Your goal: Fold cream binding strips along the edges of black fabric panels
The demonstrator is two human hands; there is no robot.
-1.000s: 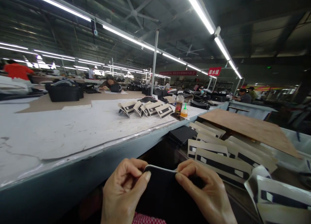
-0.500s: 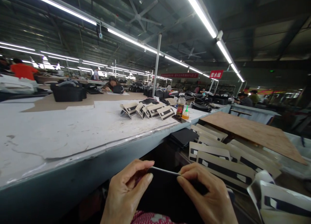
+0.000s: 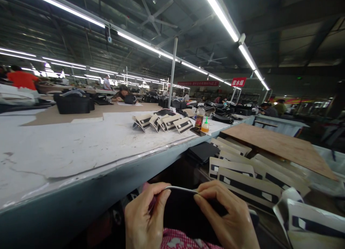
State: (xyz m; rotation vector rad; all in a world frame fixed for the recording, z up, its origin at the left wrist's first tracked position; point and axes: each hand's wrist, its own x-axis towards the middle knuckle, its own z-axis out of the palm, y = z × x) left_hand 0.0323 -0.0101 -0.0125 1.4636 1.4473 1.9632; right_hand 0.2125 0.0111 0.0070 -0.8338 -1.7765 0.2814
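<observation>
Between my hands stretches a thin dark panel (image 3: 181,189), its pale edge turned toward me and bowed slightly upward. My left hand (image 3: 145,214) pinches the left end of that edge between thumb and fingers. At the right end, my right hand (image 3: 228,213) grips it with thumb and index finger. The panel's lower part blends into the dark lap area, so its full size is hidden. Right of my right hand lie several cream panels with black strips (image 3: 250,184). A stack of black sheets (image 3: 204,151) sits just beyond.
A long white-topped table (image 3: 81,152) runs along the left, bearing folded cream pieces (image 3: 164,122), a dark-labelled bottle (image 3: 198,119) and a green-tipped glue bottle (image 3: 205,126). A black bag (image 3: 73,103) stands farther left. A brown board (image 3: 280,144) lies at right. Co-workers are in the background.
My left hand has shifted slightly right, nearer my right hand, and its fingers have closed more on the panel. The panel's edge now arches upward more.
</observation>
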